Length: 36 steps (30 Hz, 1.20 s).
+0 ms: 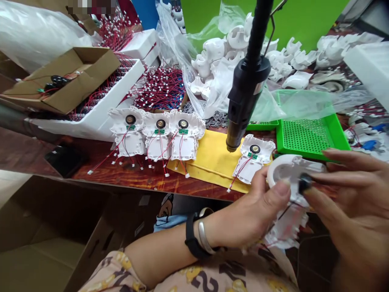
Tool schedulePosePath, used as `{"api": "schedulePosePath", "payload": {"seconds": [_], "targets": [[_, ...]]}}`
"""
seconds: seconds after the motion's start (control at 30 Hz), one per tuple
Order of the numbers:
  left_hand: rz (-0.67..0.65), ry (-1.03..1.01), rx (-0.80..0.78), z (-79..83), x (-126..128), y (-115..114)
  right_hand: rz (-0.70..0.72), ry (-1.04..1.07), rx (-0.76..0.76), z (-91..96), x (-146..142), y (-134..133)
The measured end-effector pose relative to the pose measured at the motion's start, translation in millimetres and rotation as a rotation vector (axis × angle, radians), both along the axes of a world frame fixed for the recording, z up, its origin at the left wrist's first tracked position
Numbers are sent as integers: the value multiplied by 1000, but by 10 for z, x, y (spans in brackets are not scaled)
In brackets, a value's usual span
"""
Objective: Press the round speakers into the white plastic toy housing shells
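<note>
Head view, left to right: cardboard box (69, 77) of small black parts at far left beside a white tray (100, 109) of red-wired leads; three white housings (157, 136) with speakers fitted, lined up on the wooden bench (127, 172); a fourth finished housing (253, 158) on a yellow cloth (209, 158), directly beneath the tip of a hanging electric screwdriver (244, 97); green screw tray (310, 136) behind, loose white shells (243, 52) heaped in clear bags beyond. In the foreground, left hand (255, 215), wristband and bangle at the wrist, closed around an unfinished white housing (288, 194), thumb pressed across its rim, round opening turned up and toward the right. Right hand (355, 202) just beside it, thumb and forefinger pinched shut on a small black speaker (304, 183), remaining fingers spread loosely. Speaker touching or nearly touching the housing's right edge, slightly right of the round seat; exact contact hard to judge. Housing's long axis running down and away from the ring, red wires trailing from its lower end. Right hand clearly the nearer to the speaker, left serving only as the support.
</note>
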<state>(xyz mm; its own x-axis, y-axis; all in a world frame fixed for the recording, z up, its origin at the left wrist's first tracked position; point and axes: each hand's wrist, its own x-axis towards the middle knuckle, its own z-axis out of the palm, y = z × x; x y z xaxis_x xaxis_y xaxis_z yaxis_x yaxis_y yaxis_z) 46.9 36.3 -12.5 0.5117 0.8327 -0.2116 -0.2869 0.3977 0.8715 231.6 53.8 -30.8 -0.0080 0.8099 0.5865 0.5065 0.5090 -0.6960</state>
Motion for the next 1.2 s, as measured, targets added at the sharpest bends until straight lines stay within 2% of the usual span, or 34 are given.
{"api": "schedulePosePath", "payload": {"seconds": [0.1,0.2,0.27,0.4,0.53,0.73,0.9,1.2], "targets": [[-91,24,-27,25,-34,-54,-79,-98,-79,-55,-83,87],[-89,6,-75,-11,-60,-71,-50,-343,-34,-39,-52,122],[-79,0,-64,-18,-77,-68,-17,-406,-23,-16,-21,124],[-78,10,-36,8,-126,-50,107,-360,-81,-24,25,138],[-134,10,-104,5,-158,-41,160,-348,9,-134,116,191],[-135,-66,-206,-84,-129,-79,174,-369,12,-279,265,228],[-272,-132,-304,-187,-125,-80,179,-379,3,-328,306,254],[-221,-144,-337,-188,-67,-93,175,-395,-5,-323,437,278]]}}
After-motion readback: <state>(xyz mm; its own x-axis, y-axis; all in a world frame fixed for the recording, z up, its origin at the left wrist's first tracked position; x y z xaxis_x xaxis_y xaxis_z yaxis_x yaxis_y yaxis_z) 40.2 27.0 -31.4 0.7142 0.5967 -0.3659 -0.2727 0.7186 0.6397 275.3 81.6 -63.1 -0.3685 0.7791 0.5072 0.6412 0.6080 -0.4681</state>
